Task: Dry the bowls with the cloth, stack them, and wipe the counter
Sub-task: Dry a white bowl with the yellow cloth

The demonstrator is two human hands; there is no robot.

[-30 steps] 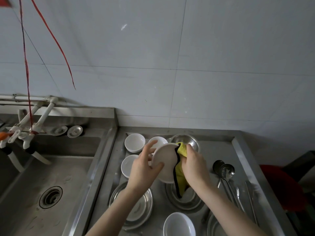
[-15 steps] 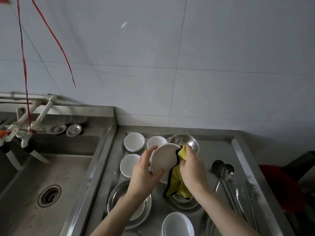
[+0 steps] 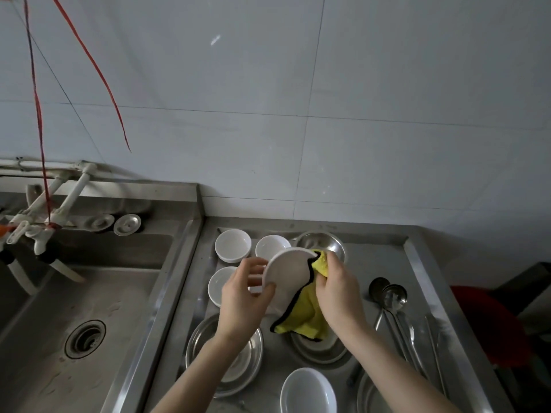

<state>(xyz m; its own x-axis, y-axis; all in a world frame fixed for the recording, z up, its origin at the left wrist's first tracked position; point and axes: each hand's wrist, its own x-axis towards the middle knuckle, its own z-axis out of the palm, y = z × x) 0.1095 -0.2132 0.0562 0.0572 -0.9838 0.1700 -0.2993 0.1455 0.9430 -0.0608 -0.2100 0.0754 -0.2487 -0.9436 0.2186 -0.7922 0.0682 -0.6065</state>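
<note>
Head view: the left hand and right hand are raised close together above the tabletop, both clamped on one held bowl, which is tilted on edge with its underside toward the camera. The left hand grips the left rim, thumb on the underside and fingers behind. The right hand clutches the yellow cloth against the right rim, and the cloth's loose end hangs below that hand. Three small white bowls sit beyond the left hand, and a steel bowl beyond the right. Steel plates lie under the wrists, with a big white bowl between the forearms. Spoons lie right of the right hand, and a sink is left of the left hand.
</note>
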